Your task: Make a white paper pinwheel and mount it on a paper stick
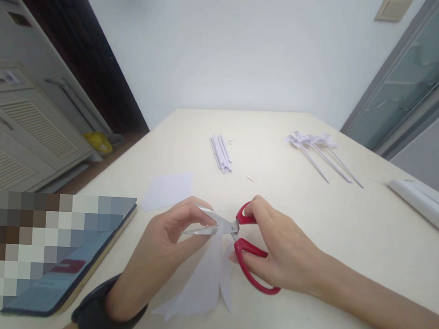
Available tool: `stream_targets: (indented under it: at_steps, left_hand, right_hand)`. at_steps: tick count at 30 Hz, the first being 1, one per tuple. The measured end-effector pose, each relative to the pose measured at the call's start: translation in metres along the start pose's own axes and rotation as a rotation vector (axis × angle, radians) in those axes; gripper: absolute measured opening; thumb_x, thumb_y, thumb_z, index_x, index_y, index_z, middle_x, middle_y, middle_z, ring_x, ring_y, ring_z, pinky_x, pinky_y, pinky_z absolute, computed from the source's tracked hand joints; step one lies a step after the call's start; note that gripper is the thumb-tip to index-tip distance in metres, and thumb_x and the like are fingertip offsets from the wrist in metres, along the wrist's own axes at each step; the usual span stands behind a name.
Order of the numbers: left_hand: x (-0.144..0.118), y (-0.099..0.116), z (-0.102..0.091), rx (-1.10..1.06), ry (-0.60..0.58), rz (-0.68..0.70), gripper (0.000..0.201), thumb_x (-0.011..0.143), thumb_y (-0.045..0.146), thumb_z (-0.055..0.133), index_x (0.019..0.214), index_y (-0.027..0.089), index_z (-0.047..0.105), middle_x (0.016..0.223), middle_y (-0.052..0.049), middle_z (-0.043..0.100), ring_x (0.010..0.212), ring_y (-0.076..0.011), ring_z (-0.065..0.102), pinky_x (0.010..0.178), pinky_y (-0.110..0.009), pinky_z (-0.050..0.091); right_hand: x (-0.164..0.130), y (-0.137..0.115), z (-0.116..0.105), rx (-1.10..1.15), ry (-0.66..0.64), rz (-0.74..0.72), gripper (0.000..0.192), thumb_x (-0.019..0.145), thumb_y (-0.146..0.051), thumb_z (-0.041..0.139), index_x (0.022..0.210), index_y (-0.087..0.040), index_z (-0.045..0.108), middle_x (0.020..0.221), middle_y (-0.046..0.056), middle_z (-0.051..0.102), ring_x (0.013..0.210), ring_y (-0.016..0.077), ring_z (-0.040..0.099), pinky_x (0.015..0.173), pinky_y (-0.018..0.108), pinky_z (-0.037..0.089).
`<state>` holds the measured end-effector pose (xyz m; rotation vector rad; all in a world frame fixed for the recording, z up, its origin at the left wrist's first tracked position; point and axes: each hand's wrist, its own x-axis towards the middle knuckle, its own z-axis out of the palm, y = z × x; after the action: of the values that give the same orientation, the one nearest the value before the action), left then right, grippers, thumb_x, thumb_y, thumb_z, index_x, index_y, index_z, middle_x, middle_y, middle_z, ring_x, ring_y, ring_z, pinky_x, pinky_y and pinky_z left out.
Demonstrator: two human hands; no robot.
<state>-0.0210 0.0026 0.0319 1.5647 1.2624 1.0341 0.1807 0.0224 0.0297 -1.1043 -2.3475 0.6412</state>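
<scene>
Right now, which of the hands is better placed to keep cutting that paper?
The right hand: its fingers are already through the red scissors handles, blades open on the white paper. The left hand is holding the paper.

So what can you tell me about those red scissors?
The scissors have shiny metal blades and red handles that look like plastic. They lie nearly flat above the cream table, blades pointing left and slightly open. The right hand grips the handles, with fingers through the loops. The blades straddle a thin white paper, which hangs down from them, already slit. The left hand holds the paper right beside the blades, its fingertips close against them.
</scene>
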Motion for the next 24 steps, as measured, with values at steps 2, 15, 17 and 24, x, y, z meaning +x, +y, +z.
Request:
stream_targets:
  at_steps: [2,15,17,24]
  left_hand:
    - [-0.0002,-0.0005,0.0005,-0.039,0.005,-0.020,0.003,0.075,0.021,0.062,0.075,0.019,0.059,0.089,-0.003,0.057,0.085,-0.0200,0.056,0.064,-0.023,0.046]
    - [-0.0013,0.0023,0.0011,-0.057,-0.003,0.041,0.004,0.077,0.021,0.060,0.074,0.019,0.059,0.085,-0.002,0.057,0.082,-0.0176,0.056,0.068,-0.023,0.043]
    - [-0.0021,0.0025,0.0016,-0.041,-0.008,0.030,0.003,0.079,0.021,0.058,0.076,0.020,0.058,0.087,-0.002,0.057,0.083,-0.0175,0.056,0.068,-0.023,0.044]
    - [-0.0039,0.0006,0.0009,0.025,0.013,0.023,0.008,0.076,0.012,0.058,0.076,0.021,0.057,0.088,-0.001,0.056,0.082,-0.0167,0.055,0.061,-0.020,0.044]
  right_hand:
    - [-0.0003,0.0000,0.0002,-0.005,0.007,-0.003,0.029,0.073,-0.034,0.056,0.094,-0.021,0.042,0.090,0.004,0.053,0.074,0.0178,0.050,0.061,0.031,0.042]
    - [-0.0023,-0.0001,0.0041,0.103,-0.024,0.059,0.030,0.072,-0.036,0.059,0.092,-0.022,0.040,0.083,0.001,0.053,0.064,0.0151,0.049,0.059,0.029,0.042]
    - [-0.0024,-0.0001,0.0039,0.093,-0.029,0.064,0.029,0.072,-0.034,0.059,0.092,-0.022,0.040,0.083,0.001,0.053,0.064,0.0148,0.049,0.059,0.029,0.042]
    - [0.0000,-0.0002,0.0017,0.010,-0.017,0.007,0.029,0.072,-0.031,0.058,0.093,-0.021,0.040,0.088,0.001,0.053,0.069,0.0152,0.048,0.060,0.029,0.041]
